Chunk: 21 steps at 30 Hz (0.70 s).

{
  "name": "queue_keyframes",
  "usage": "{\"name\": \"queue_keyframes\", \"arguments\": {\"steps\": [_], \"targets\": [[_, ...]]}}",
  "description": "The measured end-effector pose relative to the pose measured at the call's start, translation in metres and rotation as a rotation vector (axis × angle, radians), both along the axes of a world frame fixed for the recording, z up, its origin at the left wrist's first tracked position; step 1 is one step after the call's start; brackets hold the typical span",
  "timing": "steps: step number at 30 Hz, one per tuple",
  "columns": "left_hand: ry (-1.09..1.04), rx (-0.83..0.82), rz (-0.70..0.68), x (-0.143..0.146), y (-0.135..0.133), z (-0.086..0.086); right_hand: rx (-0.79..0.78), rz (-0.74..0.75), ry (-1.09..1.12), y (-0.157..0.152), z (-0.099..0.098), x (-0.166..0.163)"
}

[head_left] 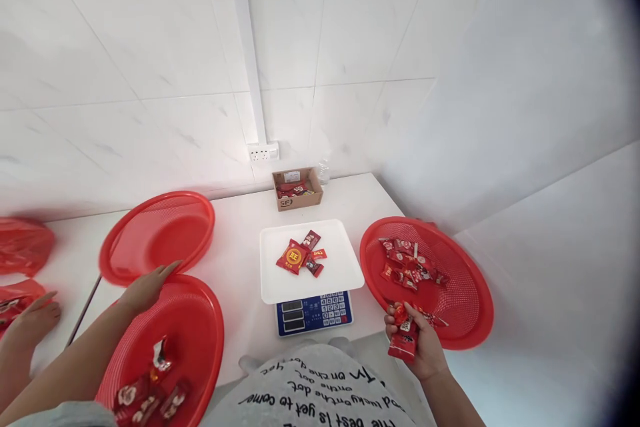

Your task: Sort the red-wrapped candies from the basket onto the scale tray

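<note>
My right hand (423,340) is closed around several red wrapped candies (403,343), at the near left rim of a red mesh basket (483,293). More red packets (410,263) lie inside that basket. My left hand (147,288), fingers stretched out, lies where the rims of two other red baskets meet. The farther basket (207,213) shows no packets; the nearer basket (219,327) holds several blurred red packets (150,393). Between my hands, a digital scale (315,313) carries a white tray (280,287) with a square red packet (293,257) and smaller candies (314,263).
An open cardboard box (300,202) of red packets stands by the wall, beside a clear plastic bottle (324,171). At far left, another person's hand (37,317) is near red plastic bags (23,243). A wall (560,213) closes off the right side.
</note>
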<state>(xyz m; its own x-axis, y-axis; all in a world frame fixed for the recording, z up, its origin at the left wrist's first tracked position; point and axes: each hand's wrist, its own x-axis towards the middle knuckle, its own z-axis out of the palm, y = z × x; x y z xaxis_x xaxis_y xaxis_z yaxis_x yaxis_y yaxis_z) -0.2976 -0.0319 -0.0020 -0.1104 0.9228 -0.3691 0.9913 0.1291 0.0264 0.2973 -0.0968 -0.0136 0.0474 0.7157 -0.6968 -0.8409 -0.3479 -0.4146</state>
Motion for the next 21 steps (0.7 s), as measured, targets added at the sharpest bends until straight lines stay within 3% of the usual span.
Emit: {"name": "queue_keyframes", "arguments": {"steps": [4,7,14,21], "targets": [[0.129,0.050,-0.156,0.029,0.009,0.002,0.003,0.017,0.008,0.003,0.000,-0.002],[0.121,0.077,-0.149,0.042,0.017,-0.004,0.018,0.045,-0.003,0.004,-0.001,-0.003],[-0.197,-0.054,-0.088,0.066,0.030,-0.002,0.016,0.038,-0.009,0.008,-0.003,0.001],[-0.319,0.046,-0.080,0.105,0.042,-0.007,0.049,0.032,-0.213,0.026,-0.006,0.011]]}}
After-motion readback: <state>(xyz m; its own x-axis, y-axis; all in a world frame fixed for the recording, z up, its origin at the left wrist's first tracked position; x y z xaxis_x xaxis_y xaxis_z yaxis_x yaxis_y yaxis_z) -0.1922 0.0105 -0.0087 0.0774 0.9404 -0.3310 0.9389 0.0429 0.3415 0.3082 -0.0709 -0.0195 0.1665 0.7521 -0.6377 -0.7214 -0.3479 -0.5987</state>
